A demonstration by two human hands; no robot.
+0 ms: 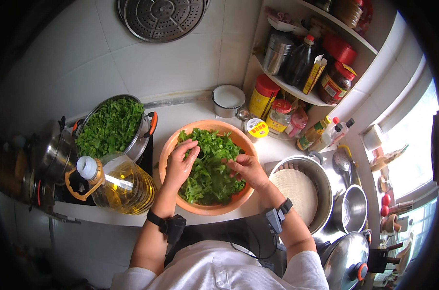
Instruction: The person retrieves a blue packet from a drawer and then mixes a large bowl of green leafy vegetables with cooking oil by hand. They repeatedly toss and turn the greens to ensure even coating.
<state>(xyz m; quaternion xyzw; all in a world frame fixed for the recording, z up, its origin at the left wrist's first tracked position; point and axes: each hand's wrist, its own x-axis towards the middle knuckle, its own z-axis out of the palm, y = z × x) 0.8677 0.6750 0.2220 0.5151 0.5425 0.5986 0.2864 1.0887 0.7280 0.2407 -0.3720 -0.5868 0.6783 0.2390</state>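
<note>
An orange plastic basin [207,210] stands on the counter before me, filled with wet green leafy herbs [210,174]. My left hand [183,161] is over the left part of the basin, its fingers curved and its thumb apart, with no leaf plainly held. Above the basin's right side, my right hand [246,170] has its fingers bent close together among the leaves. Whether they pinch a leaf is hard to see. To the left, a steel pot [139,145] with orange-and-black handles is heaped with chopped greens [110,127].
A large oil bottle [125,185] stands left of the basin near the counter's front edge. Behind sit a lidded enamel pot [228,99], a plastic cup [256,128] and several condiment jars [279,116]. At right are a steamer pot [295,192], a smaller steel pot [351,208] and a lid [346,257].
</note>
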